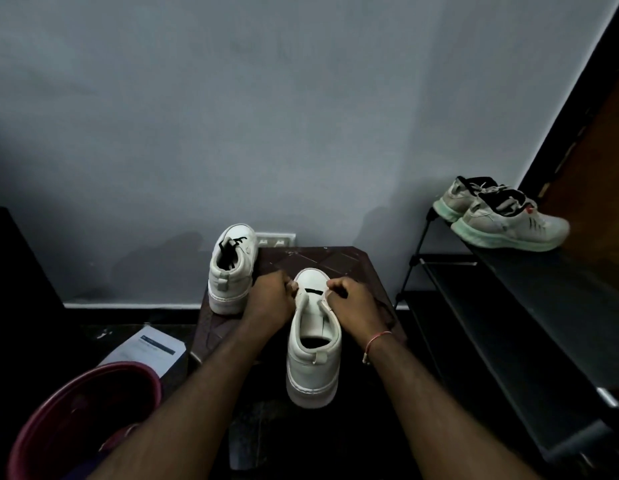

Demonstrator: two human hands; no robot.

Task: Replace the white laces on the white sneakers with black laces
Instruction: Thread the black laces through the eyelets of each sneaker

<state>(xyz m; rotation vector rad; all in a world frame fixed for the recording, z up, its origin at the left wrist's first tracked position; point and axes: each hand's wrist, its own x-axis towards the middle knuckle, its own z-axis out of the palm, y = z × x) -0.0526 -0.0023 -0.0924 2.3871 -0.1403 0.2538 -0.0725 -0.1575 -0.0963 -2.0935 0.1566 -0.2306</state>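
A white sneaker (313, 355) stands on the dark brown stool (335, 259), heel toward me. A short run of black lace (313, 291) crosses its lowest eyelets near the toe. My left hand (270, 299) is curled at the left eyelet flap and my right hand (351, 301) at the right flap; fingers of both pinch there, seemingly on the lace ends, which the fingers hide. The second white sneaker (232, 268) stands at the stool's back left with black lace (232, 245) threaded in it.
A grey wall with a white socket plate (277, 239) rises behind the stool. A black shoe rack (529, 306) on the right carries a pair of grey running shoes (505, 216). A maroon bucket (83, 417) and a white box (145, 351) sit at lower left.
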